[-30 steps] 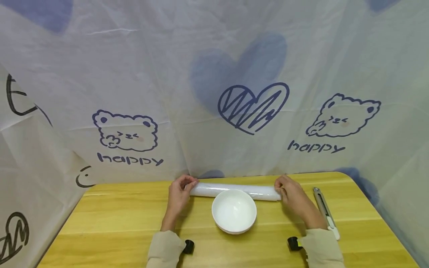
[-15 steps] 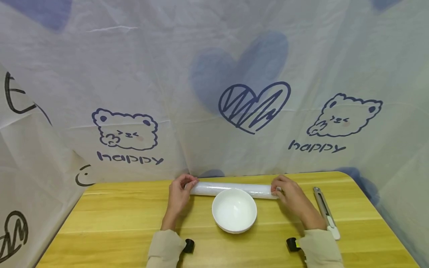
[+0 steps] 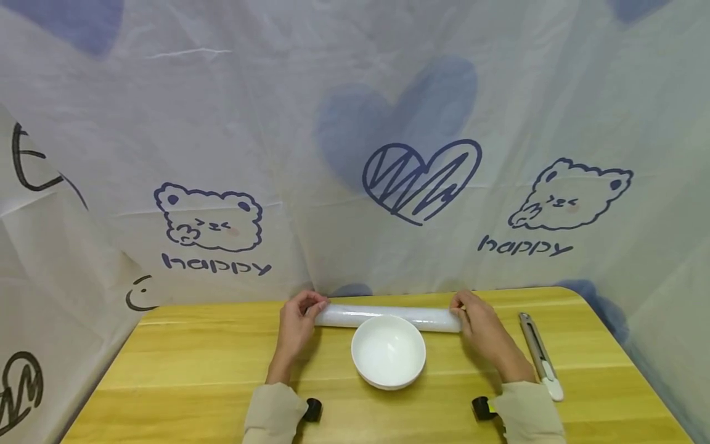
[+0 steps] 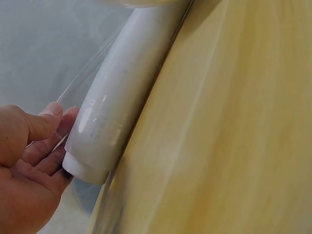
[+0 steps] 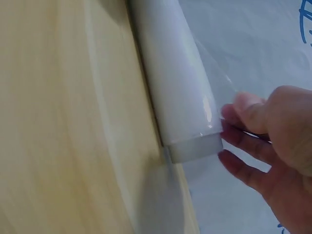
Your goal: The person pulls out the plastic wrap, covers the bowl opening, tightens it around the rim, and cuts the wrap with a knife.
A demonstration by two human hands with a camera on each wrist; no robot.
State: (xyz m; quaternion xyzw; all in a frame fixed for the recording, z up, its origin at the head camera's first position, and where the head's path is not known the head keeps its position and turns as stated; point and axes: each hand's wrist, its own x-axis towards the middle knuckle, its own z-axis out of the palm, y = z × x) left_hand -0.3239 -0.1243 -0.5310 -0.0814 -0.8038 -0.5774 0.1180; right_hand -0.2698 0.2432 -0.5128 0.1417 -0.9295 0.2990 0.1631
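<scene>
So basically there's a white roll of clear film [image 3: 341, 315] lying lengthwise across the far side of a yellow wood-grain table [image 3: 194, 376], close to the back edge, with a hand at each end. The left hand [image 3: 296, 324] has its thumb and forefinger pinched together on the film edge [image 4: 78, 75], and in the left wrist view you can see that thin see-through bit running at a slant off the roll up to the thumb. Its other fingers are curved in behind the end of the roll, right by the white core [image 4: 84, 169]. The right hand [image 3: 488, 333] is doing pretty much the same thing at the other end: thumb and forefinger pinching the film, though it's so faint there that you only get a thin line of it, with the remaining fingertips right at the roll's end. A white bowl [image 3: 388, 353] sits upright on the table between the forearms, on the near side of the roll, and it hides part of the roll's middle; can't tell if they're touching. Over past the right hand there's a grey and white utility knife [image 3: 538, 351] lying at a slant. Behind everything hangs a pale cloth [image 3: 310, 123] with blue hearts, bear faces and "happy" printed on it.
</scene>
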